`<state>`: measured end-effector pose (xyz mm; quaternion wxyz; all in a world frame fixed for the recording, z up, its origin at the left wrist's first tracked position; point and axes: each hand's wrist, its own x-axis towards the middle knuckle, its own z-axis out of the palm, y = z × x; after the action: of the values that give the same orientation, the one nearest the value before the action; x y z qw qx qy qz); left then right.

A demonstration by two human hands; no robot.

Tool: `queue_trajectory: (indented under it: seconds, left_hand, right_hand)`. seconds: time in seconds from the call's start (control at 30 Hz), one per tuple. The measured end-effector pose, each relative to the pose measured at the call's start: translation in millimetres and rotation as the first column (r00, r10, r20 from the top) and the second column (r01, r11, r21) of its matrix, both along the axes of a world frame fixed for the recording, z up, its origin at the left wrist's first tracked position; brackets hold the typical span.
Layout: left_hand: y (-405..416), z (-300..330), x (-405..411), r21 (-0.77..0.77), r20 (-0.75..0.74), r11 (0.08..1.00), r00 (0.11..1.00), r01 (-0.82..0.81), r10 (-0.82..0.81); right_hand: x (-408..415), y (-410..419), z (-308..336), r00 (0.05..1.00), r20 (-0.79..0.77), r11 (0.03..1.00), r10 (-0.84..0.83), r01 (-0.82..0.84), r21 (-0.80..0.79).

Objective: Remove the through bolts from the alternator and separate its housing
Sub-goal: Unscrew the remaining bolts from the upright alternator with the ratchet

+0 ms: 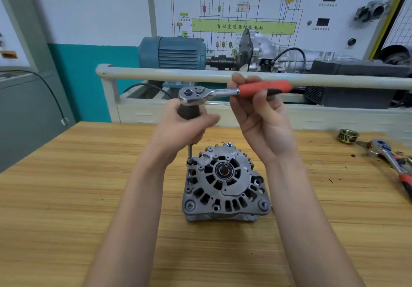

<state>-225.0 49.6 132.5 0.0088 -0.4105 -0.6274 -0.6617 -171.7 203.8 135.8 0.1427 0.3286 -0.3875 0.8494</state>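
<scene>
A grey alternator [225,184] stands on the wooden table [66,197] with its shaft end facing up. A ratchet wrench [223,92] with a red handle sits on top of a black-handled driver [189,111], whose thin steel shaft [190,153] runs down to a through bolt at the housing's upper left edge. My left hand [189,124] grips the black driver handle just under the ratchet head. My right hand [256,106] holds the red ratchet handle between its fingers and thumb, above and to the right of the alternator.
A second red-handled ratchet [392,159] and a brass-coloured pulley [347,135] lie at the table's right edge. Behind the table stand a cream rail [156,76], a blue electric motor [171,52] and a training board with a wiring diagram [236,14].
</scene>
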Motion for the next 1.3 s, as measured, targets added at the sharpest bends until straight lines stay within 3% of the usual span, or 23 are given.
queue_trajectory:
  seconds: [0.1, 0.17, 0.3, 0.5, 0.67, 0.73, 0.83, 0.9, 0.97, 1.1, 1.2, 1.3]
  left_hand:
    - [-7.4, -0.4, 0.2, -0.028, -0.069, 0.976, 0.973, 0.217, -0.219]
    - [-5.5, -0.5, 0.9, 0.013, -0.058, 0.971, 0.970, 0.238, -0.237]
    - [4.6, 1.2, 4.2, 0.080, 0.004, 0.991, 0.994, 0.111, -0.112]
    - [11.9, 3.1, 7.6, 0.181, 0.104, 0.971, 0.985, -0.154, 0.136]
    - [16.8, 3.4, 11.6, 0.143, 0.104, 0.958, 0.966, -0.249, 0.235]
    - [9.4, 3.8, 7.0, 0.108, 0.073, 0.975, 0.979, -0.195, 0.188]
    - [-4.3, 2.4, 0.7, 0.001, -0.069, 0.998, 0.995, 0.066, -0.066]
    - [-4.3, 0.1, 0.9, 0.003, -0.062, 0.980, 0.978, 0.201, -0.200]
    - [-1.5, -1.5, 1.4, 0.033, -0.015, 0.972, 0.972, 0.233, -0.233]
    - [1.7, 0.3, 1.9, 0.070, 0.047, 0.989, 0.990, 0.128, -0.132]
    - [5.6, 1.1, 1.9, 0.139, 0.076, 0.990, 0.997, -0.029, 0.018]
    - [12.4, 1.3, 5.0, 0.161, 0.097, 0.978, 0.988, -0.132, 0.117]
  right_hand:
    - [-6.5, -8.1, -2.1, 0.985, 0.131, 0.982, 0.111, -0.088, -0.169]
    - [-7.7, -10.0, -1.7, 0.982, 0.137, 0.975, 0.129, -0.100, -0.200]
    - [-6.2, -7.7, -3.3, 0.994, 0.066, 0.981, 0.084, -0.071, -0.179]
    - [-1.6, 4.9, -7.3, 0.980, -0.200, 0.981, -0.017, 0.055, 0.187]
    - [-0.9, 6.6, -6.0, 0.982, -0.185, 0.986, -0.043, 0.071, 0.148]
    - [-4.0, -0.3, -6.0, 0.994, -0.106, 0.998, -0.022, 0.028, 0.061]
    - [-10.3, -11.0, -5.1, 0.998, 0.057, 0.994, 0.031, -0.025, -0.107]
    - [-11.9, -13.0, -5.0, 0.992, 0.091, 0.982, 0.090, -0.073, -0.175]
    - [-11.6, -12.8, -5.2, 0.990, 0.090, 0.979, 0.105, -0.087, -0.182]
    - [-8.9, -9.4, -6.3, 0.997, -0.014, 0.990, 0.081, -0.082, -0.113]
    - [-5.8, -4.8, -7.8, 0.988, -0.155, 0.994, -0.022, 0.038, 0.101]
    - [-2.0, 4.4, -7.9, 0.966, -0.255, 0.973, -0.029, 0.085, 0.214]
